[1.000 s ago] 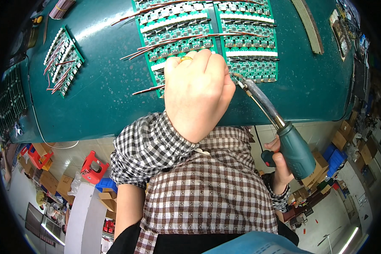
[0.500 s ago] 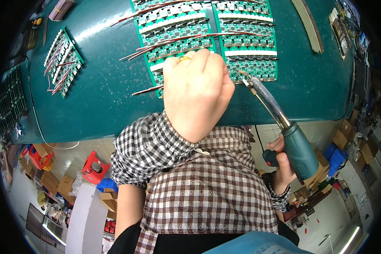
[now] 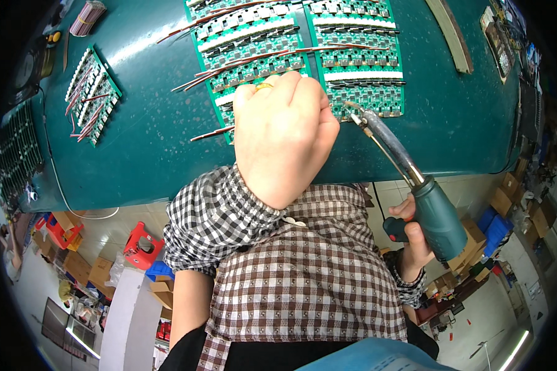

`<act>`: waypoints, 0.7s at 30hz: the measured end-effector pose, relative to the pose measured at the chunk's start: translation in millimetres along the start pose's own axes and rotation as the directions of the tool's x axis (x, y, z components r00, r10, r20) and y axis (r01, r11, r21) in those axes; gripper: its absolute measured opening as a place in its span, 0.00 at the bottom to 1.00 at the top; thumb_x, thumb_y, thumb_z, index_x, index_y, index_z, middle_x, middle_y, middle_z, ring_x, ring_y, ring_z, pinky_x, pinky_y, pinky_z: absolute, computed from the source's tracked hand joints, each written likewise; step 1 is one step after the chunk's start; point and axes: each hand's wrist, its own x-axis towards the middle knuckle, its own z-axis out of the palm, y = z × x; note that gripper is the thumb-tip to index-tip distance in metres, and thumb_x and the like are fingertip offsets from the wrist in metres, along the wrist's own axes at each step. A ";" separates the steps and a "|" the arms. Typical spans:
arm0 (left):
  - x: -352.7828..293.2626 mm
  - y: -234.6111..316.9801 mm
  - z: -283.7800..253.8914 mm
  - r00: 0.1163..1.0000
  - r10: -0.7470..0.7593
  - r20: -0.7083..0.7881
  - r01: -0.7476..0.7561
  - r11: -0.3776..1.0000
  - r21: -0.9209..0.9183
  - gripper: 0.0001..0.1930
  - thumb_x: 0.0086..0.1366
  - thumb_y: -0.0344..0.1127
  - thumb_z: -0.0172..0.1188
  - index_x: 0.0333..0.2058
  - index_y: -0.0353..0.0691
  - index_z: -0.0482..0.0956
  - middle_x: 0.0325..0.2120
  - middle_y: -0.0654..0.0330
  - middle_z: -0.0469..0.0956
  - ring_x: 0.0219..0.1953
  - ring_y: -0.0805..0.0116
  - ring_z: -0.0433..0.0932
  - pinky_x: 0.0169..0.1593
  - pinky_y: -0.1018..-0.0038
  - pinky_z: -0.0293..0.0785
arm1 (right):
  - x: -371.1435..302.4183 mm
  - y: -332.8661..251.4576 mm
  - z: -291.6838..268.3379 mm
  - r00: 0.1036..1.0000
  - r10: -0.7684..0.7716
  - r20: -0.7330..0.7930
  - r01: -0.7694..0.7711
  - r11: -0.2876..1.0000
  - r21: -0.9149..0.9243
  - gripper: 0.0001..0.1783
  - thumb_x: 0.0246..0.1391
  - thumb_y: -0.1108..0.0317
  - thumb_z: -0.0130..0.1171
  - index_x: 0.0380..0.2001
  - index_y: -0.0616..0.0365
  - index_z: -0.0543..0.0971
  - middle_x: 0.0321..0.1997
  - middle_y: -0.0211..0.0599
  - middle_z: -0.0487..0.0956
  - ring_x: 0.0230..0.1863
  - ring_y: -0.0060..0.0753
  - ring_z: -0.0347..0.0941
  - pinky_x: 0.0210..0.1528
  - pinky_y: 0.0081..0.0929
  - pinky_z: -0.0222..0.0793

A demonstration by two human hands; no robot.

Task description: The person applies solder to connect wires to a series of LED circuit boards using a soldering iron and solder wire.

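Observation:
My left hand is closed, its back turned up, over the lower edge of a panel of green circuit boards. Its fingertips are hidden beneath the knuckles, so whatever they pinch does not show. From under that hand a thin red-brown wire sticks out to the left. My right hand is wrapped around the green handle of a soldering gun. The gun's bent metal tip points up and left, over the lower part of a second green board panel, close to my left knuckles. Whether the tip touches the board, I cannot tell.
On the green tabletop, a smaller board with wires lies to the left, below a bundle of thin wires. A long strip lies at the far right. A red stool stands on the floor at left.
The view has shifted slightly. My left hand and the boards appear a little further left. Both hands keep the same pose, and the soldering gun stays close to the boards.

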 end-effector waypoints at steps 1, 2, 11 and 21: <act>0.6 -0.2 -1.4 1.000 -0.001 0.000 0.001 1.000 0.004 0.09 0.45 0.26 0.63 0.22 0.44 0.71 0.18 0.69 0.69 0.21 0.70 0.70 0.30 0.70 0.57 | 2.4 0.2 -0.6 1.000 -0.013 0.018 0.013 0.999 0.039 0.29 0.49 0.58 0.60 0.44 0.76 0.70 0.29 0.44 0.73 0.31 0.39 0.73 0.37 0.38 0.74; 0.6 0.1 -1.3 1.000 0.000 0.006 0.000 1.000 -0.002 0.09 0.45 0.26 0.63 0.22 0.44 0.71 0.18 0.69 0.69 0.22 0.70 0.70 0.30 0.70 0.57 | 3.8 1.5 -1.0 0.999 -0.026 0.030 0.024 0.997 0.077 0.30 0.49 0.57 0.60 0.45 0.76 0.70 0.29 0.44 0.73 0.31 0.38 0.73 0.35 0.37 0.75; -1.2 0.2 -7.9 0.997 -0.018 0.075 0.017 1.000 0.016 0.08 0.47 0.26 0.63 0.24 0.44 0.73 0.20 0.68 0.71 0.24 0.70 0.72 0.31 0.71 0.58 | 72.2 8.7 10.9 0.995 -0.081 -0.061 0.101 0.826 0.555 0.30 0.60 0.48 0.48 0.51 0.67 0.65 0.31 0.35 0.68 0.36 0.33 0.67 0.51 0.47 0.69; -0.9 -1.3 -25.0 0.969 -0.059 0.238 0.080 0.993 -0.082 0.08 0.49 0.25 0.62 0.26 0.43 0.73 0.21 0.66 0.72 0.24 0.68 0.72 0.32 0.70 0.59 | 147.1 19.6 41.5 0.988 -0.131 0.081 0.001 0.530 0.848 0.27 0.60 0.50 0.51 0.44 0.70 0.70 0.32 0.39 0.77 0.39 0.38 0.75 0.71 0.55 0.35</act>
